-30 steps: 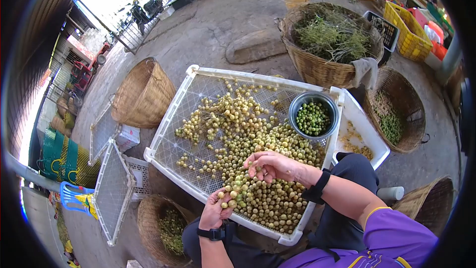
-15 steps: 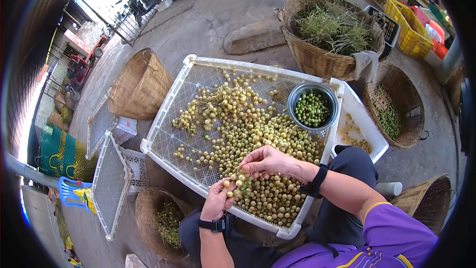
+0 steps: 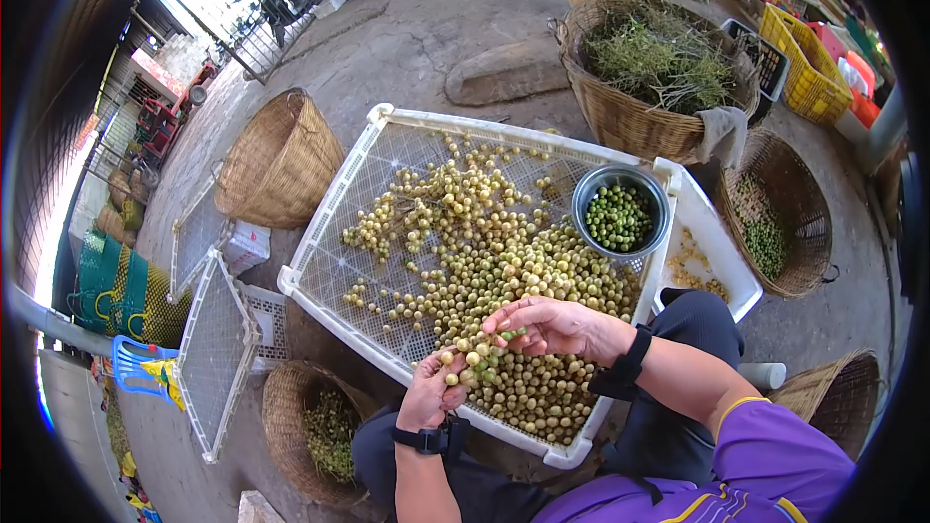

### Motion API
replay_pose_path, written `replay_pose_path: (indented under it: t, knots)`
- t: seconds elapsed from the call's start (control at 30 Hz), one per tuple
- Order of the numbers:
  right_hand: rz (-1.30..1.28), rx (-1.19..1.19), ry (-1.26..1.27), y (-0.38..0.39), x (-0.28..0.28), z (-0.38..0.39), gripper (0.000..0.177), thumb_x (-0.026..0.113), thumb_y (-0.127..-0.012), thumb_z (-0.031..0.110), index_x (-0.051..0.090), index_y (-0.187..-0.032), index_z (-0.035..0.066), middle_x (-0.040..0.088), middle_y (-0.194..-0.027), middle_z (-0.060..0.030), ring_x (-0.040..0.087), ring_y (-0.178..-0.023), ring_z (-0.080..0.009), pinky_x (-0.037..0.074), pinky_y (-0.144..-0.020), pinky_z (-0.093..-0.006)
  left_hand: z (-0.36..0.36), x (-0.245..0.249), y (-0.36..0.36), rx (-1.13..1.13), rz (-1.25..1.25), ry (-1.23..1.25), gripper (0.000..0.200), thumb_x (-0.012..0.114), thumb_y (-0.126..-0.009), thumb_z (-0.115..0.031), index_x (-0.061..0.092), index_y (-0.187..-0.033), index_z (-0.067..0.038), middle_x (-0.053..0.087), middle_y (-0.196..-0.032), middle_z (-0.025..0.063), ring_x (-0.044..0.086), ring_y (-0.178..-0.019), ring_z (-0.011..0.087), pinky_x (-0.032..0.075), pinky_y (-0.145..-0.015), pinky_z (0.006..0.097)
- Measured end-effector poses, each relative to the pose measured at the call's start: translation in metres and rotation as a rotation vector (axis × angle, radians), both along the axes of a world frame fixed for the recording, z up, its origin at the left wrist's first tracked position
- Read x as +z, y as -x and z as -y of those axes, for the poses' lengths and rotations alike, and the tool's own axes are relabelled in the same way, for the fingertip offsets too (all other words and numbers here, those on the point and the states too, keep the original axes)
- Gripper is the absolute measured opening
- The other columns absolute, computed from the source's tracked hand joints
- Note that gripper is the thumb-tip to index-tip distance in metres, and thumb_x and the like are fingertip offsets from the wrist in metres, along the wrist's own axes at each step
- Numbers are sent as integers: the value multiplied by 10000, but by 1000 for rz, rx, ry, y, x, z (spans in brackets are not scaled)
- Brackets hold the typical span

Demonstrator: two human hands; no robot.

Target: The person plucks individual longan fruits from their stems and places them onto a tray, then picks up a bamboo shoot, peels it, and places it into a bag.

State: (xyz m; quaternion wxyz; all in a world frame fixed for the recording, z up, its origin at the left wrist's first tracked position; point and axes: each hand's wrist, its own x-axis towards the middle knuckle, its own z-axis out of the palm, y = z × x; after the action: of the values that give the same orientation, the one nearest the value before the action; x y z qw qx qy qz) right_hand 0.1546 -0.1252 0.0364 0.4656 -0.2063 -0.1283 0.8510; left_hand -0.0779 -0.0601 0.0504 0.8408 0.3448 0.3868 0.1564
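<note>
A bunch of small round yellowish fruit [image 3: 475,360] is gripped by my left hand [image 3: 426,395], its fingers closed around the near end. Just right of it, my right hand [image 3: 562,323] pinches small green fruits [image 3: 513,334] between thumb and fingers. Both hands are above the front part of a white mesh tray [image 3: 327,211]. Loose and clustered fruit [image 3: 465,208], pale yellow to brownish, covers much of the mesh. Near the tray's right edge a metal bowl [image 3: 581,223] holds small green fruits [image 3: 618,218]. The stems in the bunch are mostly hidden.
Right of the tray are a white bin [image 3: 731,271] and a wicker basket [image 3: 809,223] with green fruit. A large basket [image 3: 630,126] of stems stands behind. Left are a tilted basket [image 3: 276,160], mesh frames [image 3: 215,358] and another basket [image 3: 286,416] near my knee.
My right hand has drawn slightly right, away from the bunch, with green fruits now showing at its fingertips. My left hand keeps its hold. The whole view has shifted a little.
</note>
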Motion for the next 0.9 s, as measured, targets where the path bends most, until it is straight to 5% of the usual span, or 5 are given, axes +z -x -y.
replay_pose_path:
  t: [0.3, 0.37, 0.53, 0.63, 0.9]
  knots:
    - [1000, -287, -162, 10, 8, -1, 178, 587, -856, 157, 654, -970, 38, 654, -795, -12, 555, -570, -55, 458, -462, -202, 3, 3, -9, -48, -81, -5, 116, 532, -905, -173, 552, -886, -60, 390, -498, -47, 314, -358, 21, 213, -336, 173]
    - [1591, -561, -509, 10, 4, -2, 152, 580, -855, 143, 657, -925, 31, 654, -788, -20, 570, -603, -65, 472, -490, -214, 6, 2, -12, -47, -107, 5, 98, 566, -889, -175, 560, -852, -84, 398, -520, -71, 294, -356, 10, 182, -333, 173]
    - [527, -385, 15, 0, 3, -6, 196, 507, -853, 149, 591, -1003, 55, 612, -757, -9, 561, -588, -73, 437, -459, -197, 5, 8, -6, 83, -14, 24, 116, 541, -902, -183, 545, -847, -80, 352, -459, -43, 284, -338, 34, 186, -328, 187]
    - [317, -236, -9, 5, -1, -2, 223, 488, -853, 187, 581, -1008, 57, 607, -767, -8, 560, -597, -63, 396, -427, -183, 2, 7, -2, 120, 27, 43, 128, 531, -908, -195, 538, -845, -84, 344, -449, -41, 272, -331, 41, 193, -329, 190]
    - [691, -86, -112, 25, 18, 2, 348, 609, -840, 358, 565, -1034, 73, 610, -787, 28, 464, -552, -7, 315, -424, -142, 2, 3, -3, 97, 40, -8, 171, 516, -917, -214, 514, -805, -85, 343, -448, -40, 274, -329, 41, 200, -327, 187]
